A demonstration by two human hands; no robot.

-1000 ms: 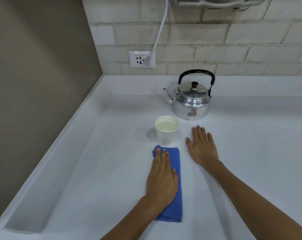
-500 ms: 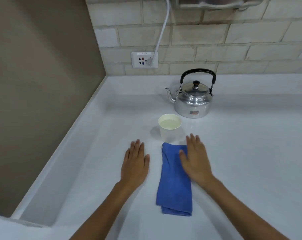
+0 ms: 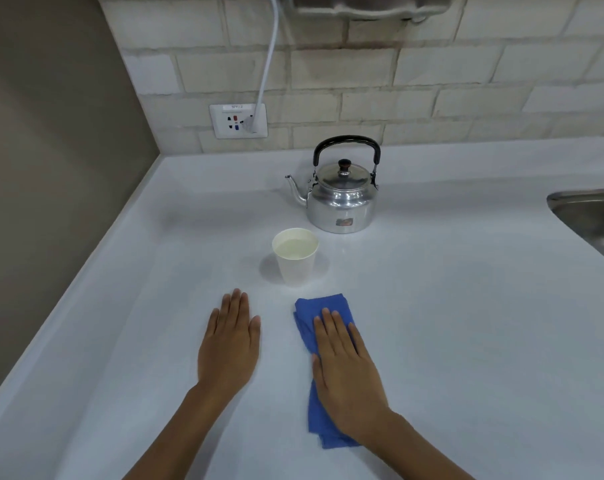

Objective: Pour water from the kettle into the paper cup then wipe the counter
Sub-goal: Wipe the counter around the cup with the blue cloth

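- Nearest me, my right hand lies flat, fingers released and spread, pressing on a folded blue cloth on the white desk; nothing is clenched, the palm only pins the cloth down.
- My left hand rests open and empty on the bare desk just beside the cloth, grasping nothing.
- Just beyond the cloth's far edge stands the paper cup, upright, with water showing inside it; I judge the pour done and the wipe in hand.
- Behind the cup and a little to the right, the metal kettle sits upright, lid on, black handle raised, spout turned left.
- At the far right edge, a steel sink breaks the desk; on the back wall, a socket with a white cable plugged in.
- The risk, as I read it: a forward wiping stroke could drive the cloth into the light cup and tip it, spilling water across the desk towards the socket wall.
- A flat palm may also slide over the cloth and bunch it.
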